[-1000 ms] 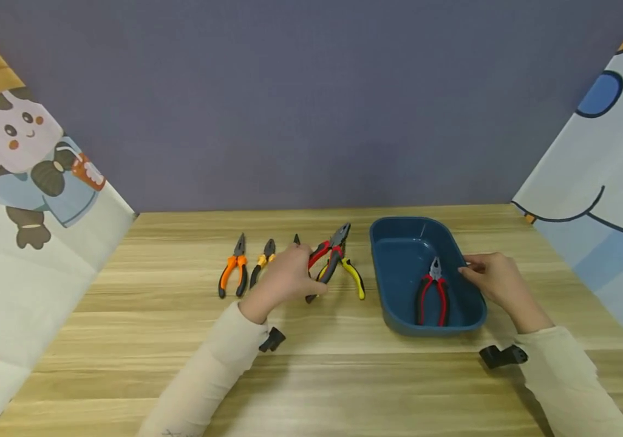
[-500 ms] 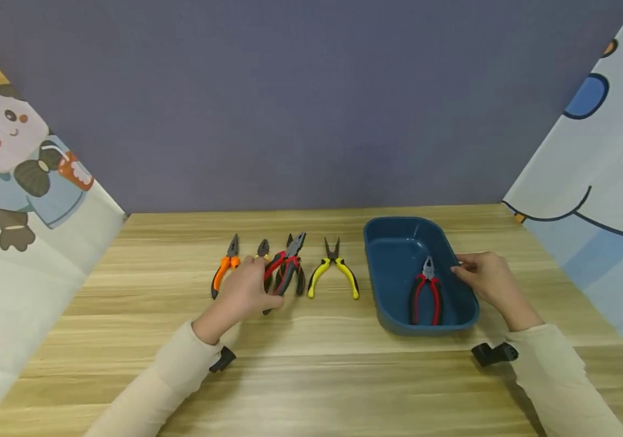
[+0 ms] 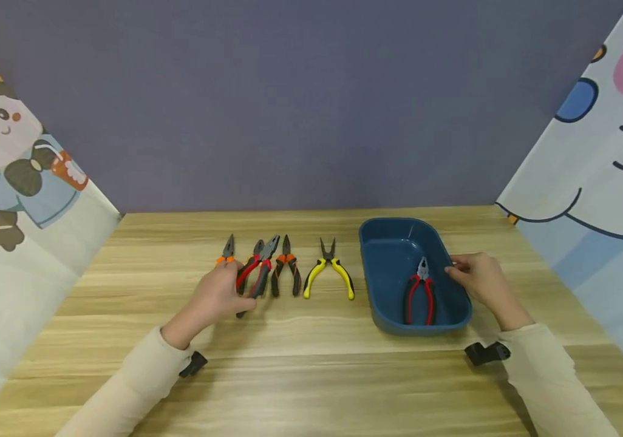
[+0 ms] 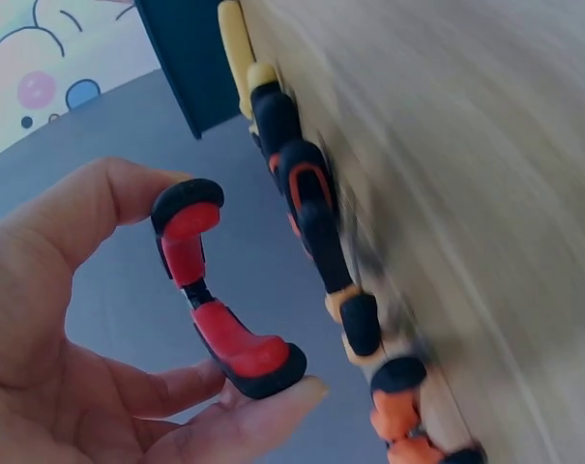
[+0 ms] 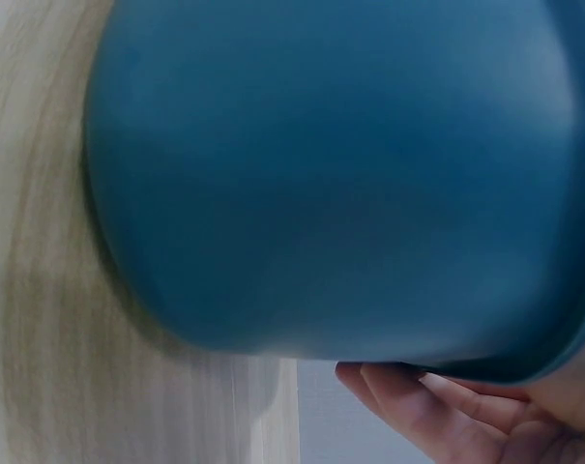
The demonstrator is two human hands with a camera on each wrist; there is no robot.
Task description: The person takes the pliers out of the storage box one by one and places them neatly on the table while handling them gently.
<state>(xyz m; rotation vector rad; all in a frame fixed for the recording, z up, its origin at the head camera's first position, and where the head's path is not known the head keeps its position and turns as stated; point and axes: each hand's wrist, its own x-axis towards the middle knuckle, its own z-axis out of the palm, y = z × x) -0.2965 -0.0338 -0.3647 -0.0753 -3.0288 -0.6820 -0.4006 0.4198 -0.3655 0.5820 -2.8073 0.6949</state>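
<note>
My left hand holds red-and-black pliers above the left part of a row of pliers. In the left wrist view, the thumb is on one handle of these pliers and the fingers are on the other, with the handles spread. Behind them, mostly hidden, lie small pliers; orange-handled pliers are partly covered by the hand. My right hand grips the right rim of a blue plastic bin, thumb over the edge. Inside the bin lie red-and-black pliers.
Orange-and-black pliers and yellow-handled pliers lie on the wooden table between the left hand and the bin. A grey panel stands at the back, with cartoon-printed sheets at both sides.
My left hand has moved left along the row with the red-and-black pliers, uncovering the yellow and then the orange-and-black pliers. The right hand stays at the bin's rim.
</note>
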